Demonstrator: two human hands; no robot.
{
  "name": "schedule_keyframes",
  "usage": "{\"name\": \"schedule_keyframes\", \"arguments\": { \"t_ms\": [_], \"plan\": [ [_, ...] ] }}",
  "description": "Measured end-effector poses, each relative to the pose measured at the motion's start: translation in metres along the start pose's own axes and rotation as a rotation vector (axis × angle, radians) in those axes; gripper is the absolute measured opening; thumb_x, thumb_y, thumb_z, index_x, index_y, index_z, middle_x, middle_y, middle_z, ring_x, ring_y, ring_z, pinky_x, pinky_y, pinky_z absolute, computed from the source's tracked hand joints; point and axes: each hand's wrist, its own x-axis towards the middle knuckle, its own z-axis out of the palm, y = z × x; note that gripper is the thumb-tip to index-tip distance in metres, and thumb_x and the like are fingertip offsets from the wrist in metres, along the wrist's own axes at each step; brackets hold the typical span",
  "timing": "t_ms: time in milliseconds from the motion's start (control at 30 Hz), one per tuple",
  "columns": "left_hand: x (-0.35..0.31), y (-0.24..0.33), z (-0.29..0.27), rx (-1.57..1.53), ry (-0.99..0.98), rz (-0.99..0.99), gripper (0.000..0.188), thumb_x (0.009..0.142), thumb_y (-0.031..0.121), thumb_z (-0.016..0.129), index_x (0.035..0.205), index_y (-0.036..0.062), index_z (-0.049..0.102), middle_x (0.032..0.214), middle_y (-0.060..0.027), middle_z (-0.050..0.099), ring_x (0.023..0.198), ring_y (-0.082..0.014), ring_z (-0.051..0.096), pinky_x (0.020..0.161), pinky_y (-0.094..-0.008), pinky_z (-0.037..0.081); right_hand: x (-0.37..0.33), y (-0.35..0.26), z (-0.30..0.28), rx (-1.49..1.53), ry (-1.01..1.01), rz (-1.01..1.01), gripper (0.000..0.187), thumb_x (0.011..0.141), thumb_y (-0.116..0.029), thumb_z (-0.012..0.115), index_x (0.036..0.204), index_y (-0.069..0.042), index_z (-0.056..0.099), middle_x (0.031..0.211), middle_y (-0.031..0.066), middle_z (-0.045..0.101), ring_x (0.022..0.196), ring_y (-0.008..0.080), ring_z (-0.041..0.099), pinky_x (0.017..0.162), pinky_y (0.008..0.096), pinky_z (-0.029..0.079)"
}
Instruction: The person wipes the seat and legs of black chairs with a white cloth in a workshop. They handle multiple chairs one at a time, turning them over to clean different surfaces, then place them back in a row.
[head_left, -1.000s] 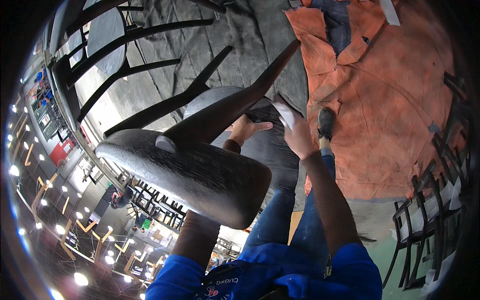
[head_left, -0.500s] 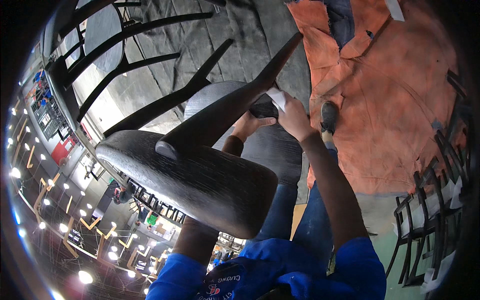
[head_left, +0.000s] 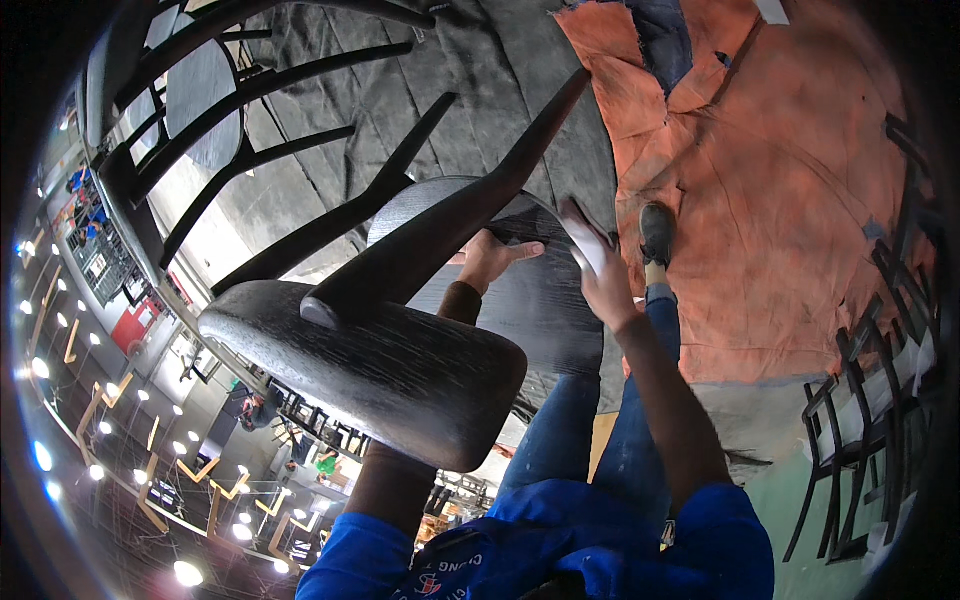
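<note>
A dark wooden chair (head_left: 400,365) is tipped in front of me, with its thick curved backrest closest and its legs or arms reaching up and away. Its rounded seat (head_left: 550,315) lies beyond the backrest, above my legs. My left hand (head_left: 488,258) rests against the chair by the seat, thumb stretched out; a dark chair post partly covers its other fingers. My right hand (head_left: 605,285) is closed on a folded white sheet (head_left: 587,240) beside the seat's right edge. Motion smears the sheet's upper end, and I cannot tell its material.
More dark chairs stand at the left (head_left: 205,100) and the right (head_left: 865,440). A dark grey cloth (head_left: 480,60) covers the surface ahead, with an orange cloth (head_left: 780,220) to its right. My shoe (head_left: 656,232) stands on the orange cloth. People and lamps appear far left.
My right hand has moved right and down with the white sheet, away from the chair post. The chair's backrest has shifted slightly left. My left hand stays nearly in place.
</note>
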Motion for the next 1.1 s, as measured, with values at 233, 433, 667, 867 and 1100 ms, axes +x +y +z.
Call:
{"name": "schedule_keyframes", "arguments": {
  "t_ms": [233,433,667,867,1100],
  "plan": [
    [0.009,-0.012,0.007,0.017,0.082,-0.026,0.163,0.044,0.062,0.088,0.133,-0.0182,-0.022,0.128,-0.0578,-0.018,0.121,-0.0744,-0.011,0.102,-0.0727,0.009,-0.012,0.058,0.026,-0.049,0.038,-0.047,0.052,0.077,0.01,0.054,0.127,-0.002,0.051,0.116,0.0207,0.06,0.113,0.0386,0.056,0.093,0.0393,0.046],
    [0.009,-0.011,0.008,-0.034,0.13,-0.144,0.162,0.045,0.058,0.09,0.138,-0.0071,-0.026,0.138,-0.0482,-0.019,0.129,-0.0657,-0.015,0.103,-0.0719,0.006,-0.091,0.062,0.018,-0.015,0.167,0.004,0.06,0.074,0.014,0.052,0.131,-0.006,0.049,0.125,0.0198,0.056,0.119,0.0368,0.052,0.1,0.0404,0.042],
    [0.013,-0.018,0.008,-0.092,0.168,-0.079,0.162,0.052,0.048,0.091,0.127,-0.006,-0.041,0.129,-0.0546,-0.022,0.13,-0.064,0.009,0.11,-0.0562,0.017,-0.061,0.07,0.031,-0.046,0.145,-0.122,0.066,0.074,0.011,0.053,0.137,-0.006,0.042,0.134,0.0164,0.051,0.123,0.0355,0.048,0.105,0.0428,0.037],
    [0.038,-0.038,0.012,-0.19,0.151,0.087,0.155,0.062,0.035,0.089,0.119,-0.0093,-0.047,0.13,-0.0549,-0.015,0.132,-0.0485,0.028,0.112,-0.0371,0.024,-0.143,0.069,0.028,0.09,0.213,0.002,0.065,0.076,0.012,0.051,0.138,-0.006,0.042,0.138,0.0138,0.048,0.13,0.03,0.044,0.109,0.0419,0.034],
    [0.048,-0.046,0.016,-0.206,0.1,0.161,0.123,0.069,0.028,0.085,0.128,-0.0187,-0.012,0.129,-0.0414,0.027,0.124,-0.038,0.043,0.108,-0.0362,0.031,-0.064,0.078,0.036,-0.042,0.175,-0.12,0.061,0.078,0.009,0.054,0.136,-0.007,0.044,0.134,0.0142,0.049,0.124,0.0347,0.045,0.104,0.0442,0.036]
  ]
}}
